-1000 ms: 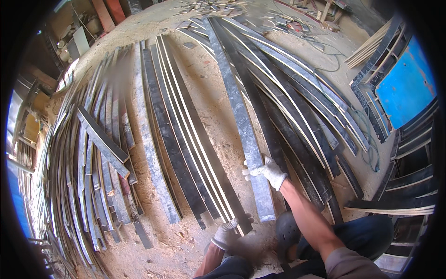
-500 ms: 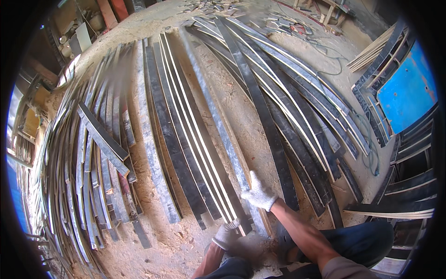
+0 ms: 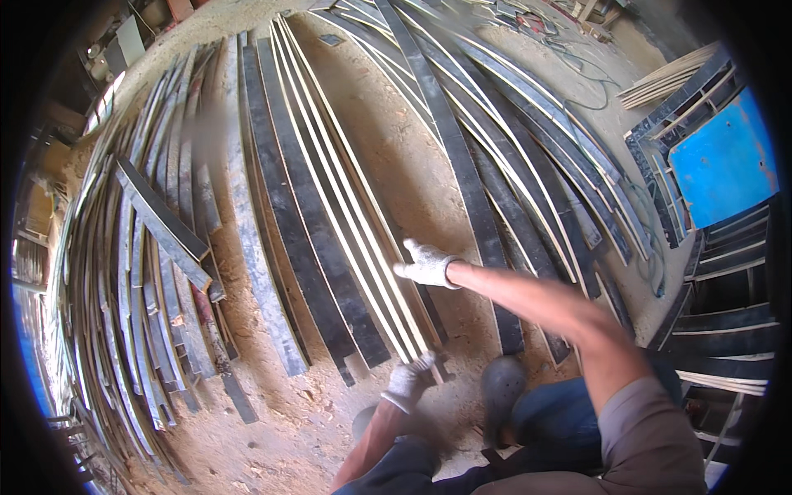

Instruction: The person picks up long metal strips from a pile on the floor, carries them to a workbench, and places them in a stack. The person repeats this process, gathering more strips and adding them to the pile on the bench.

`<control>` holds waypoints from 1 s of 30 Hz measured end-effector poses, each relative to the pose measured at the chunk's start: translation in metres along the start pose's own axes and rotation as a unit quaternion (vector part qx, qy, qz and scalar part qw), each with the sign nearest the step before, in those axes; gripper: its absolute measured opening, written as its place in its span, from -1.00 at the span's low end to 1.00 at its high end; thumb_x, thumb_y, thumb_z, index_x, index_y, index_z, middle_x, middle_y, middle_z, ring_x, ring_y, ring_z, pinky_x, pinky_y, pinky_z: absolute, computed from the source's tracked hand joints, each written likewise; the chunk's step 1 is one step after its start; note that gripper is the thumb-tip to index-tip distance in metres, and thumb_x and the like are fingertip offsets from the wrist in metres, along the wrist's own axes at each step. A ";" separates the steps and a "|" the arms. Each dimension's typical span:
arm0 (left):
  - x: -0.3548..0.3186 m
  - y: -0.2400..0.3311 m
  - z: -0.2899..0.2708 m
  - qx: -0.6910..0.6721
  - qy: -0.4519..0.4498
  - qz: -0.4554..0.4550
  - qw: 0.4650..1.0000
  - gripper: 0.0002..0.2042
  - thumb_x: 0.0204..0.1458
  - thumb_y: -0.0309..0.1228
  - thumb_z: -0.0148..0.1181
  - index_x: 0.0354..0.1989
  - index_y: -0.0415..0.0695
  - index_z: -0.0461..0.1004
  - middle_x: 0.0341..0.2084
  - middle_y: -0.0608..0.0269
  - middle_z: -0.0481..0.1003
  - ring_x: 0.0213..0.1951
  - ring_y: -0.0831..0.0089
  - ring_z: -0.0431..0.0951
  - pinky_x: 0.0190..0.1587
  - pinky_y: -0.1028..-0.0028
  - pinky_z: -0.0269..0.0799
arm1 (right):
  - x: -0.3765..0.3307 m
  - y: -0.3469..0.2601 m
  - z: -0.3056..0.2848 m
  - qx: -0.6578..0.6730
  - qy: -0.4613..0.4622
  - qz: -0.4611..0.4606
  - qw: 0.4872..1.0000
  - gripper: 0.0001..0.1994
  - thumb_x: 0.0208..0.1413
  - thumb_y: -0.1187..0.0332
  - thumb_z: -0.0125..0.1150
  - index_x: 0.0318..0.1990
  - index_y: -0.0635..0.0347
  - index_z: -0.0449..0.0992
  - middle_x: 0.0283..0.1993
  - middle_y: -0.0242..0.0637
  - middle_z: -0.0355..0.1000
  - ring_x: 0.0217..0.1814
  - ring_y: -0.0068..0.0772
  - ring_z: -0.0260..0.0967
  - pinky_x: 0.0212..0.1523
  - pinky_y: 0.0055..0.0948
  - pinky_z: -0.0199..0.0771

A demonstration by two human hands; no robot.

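My left hand (image 3: 408,381), in a whitish glove, is closed around the near ends of a bundle of long plywood strips (image 3: 369,256). These strips stand on edge side by side, with their pale cut edges facing up. My right hand (image 3: 427,266), gloved too, is farther along at the bundle's right side. Its thumb and fingers are apart, with the fingertips at the outermost strip; whether they press on it I cannot tell. Dark flat strips (image 3: 309,247) lie just left of the bundle.
Many strips are heaped at the left (image 3: 140,272), with a short dark board (image 3: 161,219) across them. More dark strips (image 3: 487,165) fan out at the right. Beyond are a blue panel (image 3: 722,161), a cable (image 3: 577,62) and stacked frames (image 3: 718,322). Sawdust covers the floor (image 3: 272,429).
The loose grey strip under my right hand has moved left and now stands on edge against the bundle. My right hand has moved left and farther away. My left hand stays at the near ends.
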State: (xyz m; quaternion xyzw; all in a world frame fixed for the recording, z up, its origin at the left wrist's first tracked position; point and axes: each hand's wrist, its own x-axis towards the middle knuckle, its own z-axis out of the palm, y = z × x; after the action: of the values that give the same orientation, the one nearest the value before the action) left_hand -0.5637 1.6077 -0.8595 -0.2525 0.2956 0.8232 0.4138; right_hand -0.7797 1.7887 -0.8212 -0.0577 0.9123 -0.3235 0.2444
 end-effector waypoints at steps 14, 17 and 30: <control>0.007 0.009 0.007 0.005 0.082 0.041 0.996 -0.79 0.31 -0.44 0.21 0.07 -0.13 0.49 -0.18 0.21 0.56 -0.12 0.15 0.63 0.11 -0.42 0.52 | -0.110 0.080 -0.027 -0.208 0.020 0.286 0.935 0.37 -0.03 -0.46 0.30 0.56 0.49 -0.31 0.35 0.33 0.22 0.22 0.09 0.45 0.08 -0.08 0.56; 0.001 0.011 0.013 0.028 0.098 0.049 0.994 -0.76 0.33 -0.39 0.19 0.11 -0.14 0.49 -0.13 0.16 0.57 -0.04 0.12 0.62 0.14 -0.41 0.50 | -0.108 0.093 -0.016 -0.133 0.068 0.288 0.946 0.31 -0.02 -0.25 0.43 0.55 0.50 -0.28 0.30 0.28 0.31 0.22 0.13 0.47 0.14 -0.05 0.54; -0.006 0.010 0.010 -0.028 0.028 0.014 0.999 -0.60 0.32 -0.30 0.18 0.22 -0.29 0.42 0.01 -0.02 0.58 0.11 0.03 0.59 0.28 -0.41 0.35 | -0.130 0.122 0.006 -0.072 0.299 0.127 0.943 -0.65 -0.06 0.25 0.40 -0.18 0.20 0.44 -0.22 0.07 0.52 -0.14 0.13 0.56 -0.17 0.10 0.52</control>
State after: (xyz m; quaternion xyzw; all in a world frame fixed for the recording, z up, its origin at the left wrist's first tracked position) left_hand -0.5709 1.6064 -0.8456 -0.2826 0.2870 0.8295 0.3870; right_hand -0.6562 1.9148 -0.8472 0.1408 0.9640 -0.2255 -0.0058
